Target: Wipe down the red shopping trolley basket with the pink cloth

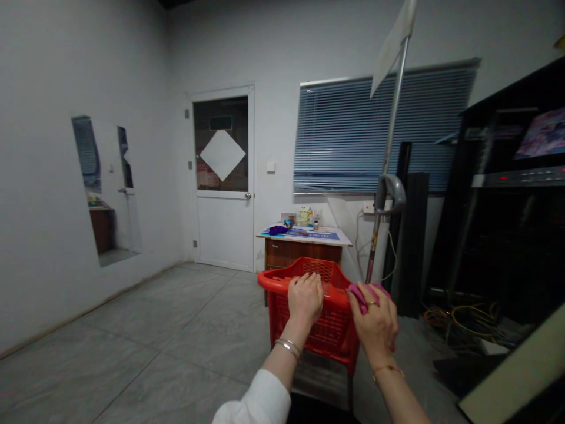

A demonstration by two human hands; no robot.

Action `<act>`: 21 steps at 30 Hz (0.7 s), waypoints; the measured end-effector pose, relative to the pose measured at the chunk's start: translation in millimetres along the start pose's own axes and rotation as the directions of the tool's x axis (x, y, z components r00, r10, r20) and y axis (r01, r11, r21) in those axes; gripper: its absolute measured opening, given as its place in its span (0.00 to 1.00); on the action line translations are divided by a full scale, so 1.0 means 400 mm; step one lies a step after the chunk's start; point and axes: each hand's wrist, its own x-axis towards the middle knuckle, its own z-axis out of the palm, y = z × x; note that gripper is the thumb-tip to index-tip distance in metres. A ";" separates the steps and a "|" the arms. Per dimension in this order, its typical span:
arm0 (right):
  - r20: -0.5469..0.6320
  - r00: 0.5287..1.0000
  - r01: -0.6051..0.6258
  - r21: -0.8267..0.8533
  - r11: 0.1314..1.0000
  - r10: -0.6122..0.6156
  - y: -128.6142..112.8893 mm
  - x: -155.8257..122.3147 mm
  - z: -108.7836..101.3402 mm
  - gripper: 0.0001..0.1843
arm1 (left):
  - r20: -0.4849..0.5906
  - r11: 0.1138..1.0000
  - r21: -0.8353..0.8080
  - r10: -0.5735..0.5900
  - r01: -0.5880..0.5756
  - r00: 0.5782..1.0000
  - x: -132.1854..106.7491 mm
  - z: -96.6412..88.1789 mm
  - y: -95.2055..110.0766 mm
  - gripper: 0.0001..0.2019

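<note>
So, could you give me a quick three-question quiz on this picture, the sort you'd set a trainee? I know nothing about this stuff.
1. Multiple choice: what colour is the cloth under the right hand?
A) Purple
B) Pink
C) White

2. True or false: the left hand is on the rim of the red plastic basket.

3. Fill in the blank: the white sheet on the door shows as a ____ shape, standing on one corner.

Key:
1. B
2. True
3. Diamond
</note>
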 end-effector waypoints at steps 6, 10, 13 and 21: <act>0.075 0.973 0.221 -0.029 0.975 -0.219 -0.108 -0.011 0.022 0.12 | 0.015 0.999 0.022 0.029 -0.029 0.999 0.003 -0.017 -0.014 0.16; 0.084 0.961 0.263 0.012 0.965 -0.263 -0.079 -0.012 0.014 0.12 | 0.037 0.998 0.025 0.053 -0.054 0.998 0.003 -0.023 -0.027 0.16; 0.060 0.970 0.235 0.035 0.971 -0.237 -0.019 -0.003 -0.002 0.12 | 0.040 0.998 0.018 0.065 -0.066 0.997 0.003 -0.021 -0.028 0.16; -0.054 0.998 0.024 0.019 1.000 -0.023 0.031 0.010 -0.012 0.14 | 0.020 0.996 0.008 0.086 -0.086 0.996 0.001 -0.008 -0.009 0.17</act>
